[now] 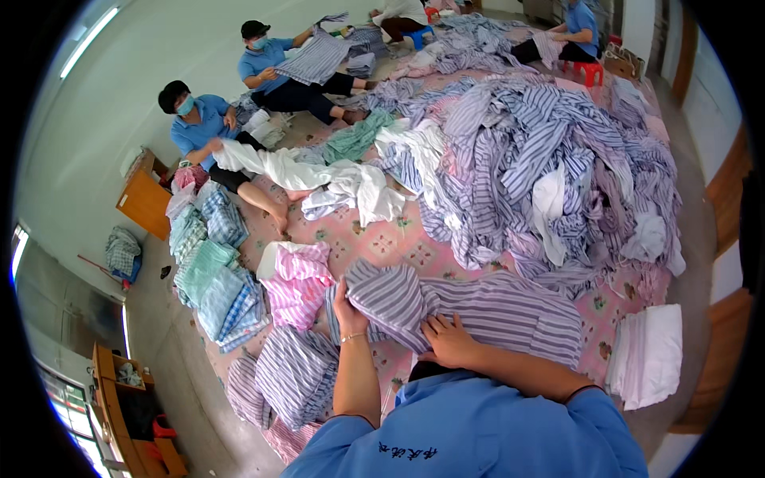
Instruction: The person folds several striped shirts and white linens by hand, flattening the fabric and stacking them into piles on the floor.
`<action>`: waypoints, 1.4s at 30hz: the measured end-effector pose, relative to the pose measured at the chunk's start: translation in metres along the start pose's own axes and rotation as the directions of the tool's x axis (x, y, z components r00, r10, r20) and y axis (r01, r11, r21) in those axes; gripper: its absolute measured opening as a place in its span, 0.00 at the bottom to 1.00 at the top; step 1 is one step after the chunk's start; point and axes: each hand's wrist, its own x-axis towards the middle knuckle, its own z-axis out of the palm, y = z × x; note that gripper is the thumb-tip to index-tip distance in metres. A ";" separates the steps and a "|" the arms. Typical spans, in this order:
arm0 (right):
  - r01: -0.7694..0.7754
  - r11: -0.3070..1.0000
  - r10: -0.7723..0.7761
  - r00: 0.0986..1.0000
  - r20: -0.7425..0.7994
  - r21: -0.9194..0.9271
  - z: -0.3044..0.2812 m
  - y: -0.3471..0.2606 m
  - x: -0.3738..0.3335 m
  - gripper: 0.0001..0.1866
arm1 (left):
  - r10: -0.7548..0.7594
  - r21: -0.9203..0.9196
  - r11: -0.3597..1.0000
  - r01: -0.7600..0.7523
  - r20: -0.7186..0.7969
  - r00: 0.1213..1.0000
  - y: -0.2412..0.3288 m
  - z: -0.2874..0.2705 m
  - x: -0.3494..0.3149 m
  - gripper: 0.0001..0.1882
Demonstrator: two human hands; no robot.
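Observation:
A grey-and-white striped garment (510, 315) lies spread across the floor cloth in front of me. Its left part is doubled over into a rounded fold. At that fold's left edge, my left hand (351, 313) is closed on the fabric, with the thumb side up. My right hand (449, 341) rests flat on the near side of the garment, fingers spread and pressing it down. Just left of my left forearm sits a striped folded bundle (295, 374), with a pink-and-white striped cloth (299, 283) beyond it.
A large heap of striped clothes (542, 159) rises ahead on the patterned pink floor cloth (374, 239). Folded checked stacks (211, 279) line the left, a white folded stack (649, 354) the right. One person (203, 131) handles white cloth (319, 175); others sit further back.

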 end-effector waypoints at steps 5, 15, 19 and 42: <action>-0.014 1.000 0.013 1.000 0.011 0.013 0.010 -0.006 -0.013 0.40 | -0.353 0.512 0.848 0.136 0.355 0.866 -0.035 0.074 -0.010 0.17; -0.077 0.959 -0.058 0.889 0.455 0.273 -0.052 0.003 -0.045 0.26 | -0.560 0.847 -0.021 -0.531 0.430 0.708 -0.110 0.058 -0.026 0.27; -0.294 0.881 0.328 0.944 -0.029 0.371 -0.072 0.037 -0.081 0.23 | -0.611 0.981 -0.034 0.189 -0.170 0.774 -0.103 0.046 -0.042 0.35; -0.452 0.217 0.962 0.252 -0.109 0.865 -0.044 0.028 -0.304 0.13 | -0.864 0.927 0.130 0.352 -0.068 0.499 -0.254 0.110 -0.094 0.26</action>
